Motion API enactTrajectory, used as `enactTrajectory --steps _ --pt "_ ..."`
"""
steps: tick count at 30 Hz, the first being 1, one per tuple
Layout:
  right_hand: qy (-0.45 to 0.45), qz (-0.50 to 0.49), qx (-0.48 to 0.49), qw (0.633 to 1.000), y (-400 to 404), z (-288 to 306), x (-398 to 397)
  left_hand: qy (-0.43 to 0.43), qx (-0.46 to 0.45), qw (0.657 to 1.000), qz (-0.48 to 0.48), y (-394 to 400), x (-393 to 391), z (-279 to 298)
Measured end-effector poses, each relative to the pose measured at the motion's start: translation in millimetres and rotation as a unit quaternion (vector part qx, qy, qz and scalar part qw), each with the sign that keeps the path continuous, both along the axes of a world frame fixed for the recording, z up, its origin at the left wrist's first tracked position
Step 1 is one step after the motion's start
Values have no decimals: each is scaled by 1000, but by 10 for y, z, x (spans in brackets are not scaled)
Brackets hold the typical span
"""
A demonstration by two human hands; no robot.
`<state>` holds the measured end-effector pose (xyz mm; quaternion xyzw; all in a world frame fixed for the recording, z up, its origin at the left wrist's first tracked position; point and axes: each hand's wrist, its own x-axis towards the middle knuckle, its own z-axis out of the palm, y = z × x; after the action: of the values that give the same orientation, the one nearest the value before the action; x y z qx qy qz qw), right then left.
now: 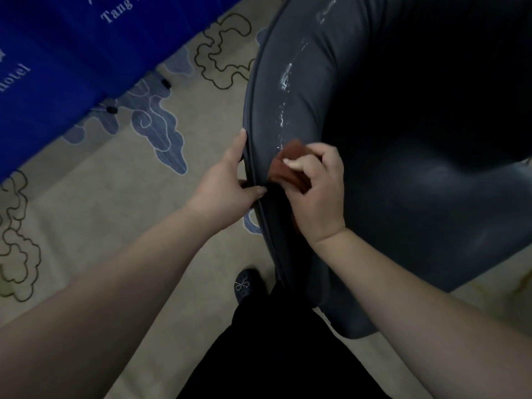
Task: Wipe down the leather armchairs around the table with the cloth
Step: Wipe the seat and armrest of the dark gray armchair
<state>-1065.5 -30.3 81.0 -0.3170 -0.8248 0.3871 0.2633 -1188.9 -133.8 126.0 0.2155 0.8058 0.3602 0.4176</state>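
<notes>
Fingers seemingly bunch cloth against armchair.

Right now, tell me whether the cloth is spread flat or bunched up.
Bunched up. The brown cloth is crumpled in the right hand, whose fingers curl around it against the armchair.

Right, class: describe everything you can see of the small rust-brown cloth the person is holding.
The small rust-brown cloth is bunched into a soft, crumpled wad, matte and fabric-like. The right hand grips it with curled fingers, covering much of it, so its full shape cannot be told. It is pressed on the top of the dark grey leather armchair's backrest, just below a trail of whitish streaks. The left hand holds the chair's piped edge beside it, not touching the cloth.
</notes>
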Motion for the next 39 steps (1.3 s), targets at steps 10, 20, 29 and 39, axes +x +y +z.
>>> enactTrajectory --steps 10,20,29,39 --pt "5 10 4 1000 52 5 -65 -24 10 1000 14 25 -42 -18" --pt "-4 5 -4 1000 14 29 -58 -13 18 999 -37 194 -331 13" --pt "-7 -55 1 998 214 90 -417 -21 21 993 -112 397 -665 103" --pt "-19 -115 32 993 384 125 -774 -67 66 985 -146 515 -916 22"
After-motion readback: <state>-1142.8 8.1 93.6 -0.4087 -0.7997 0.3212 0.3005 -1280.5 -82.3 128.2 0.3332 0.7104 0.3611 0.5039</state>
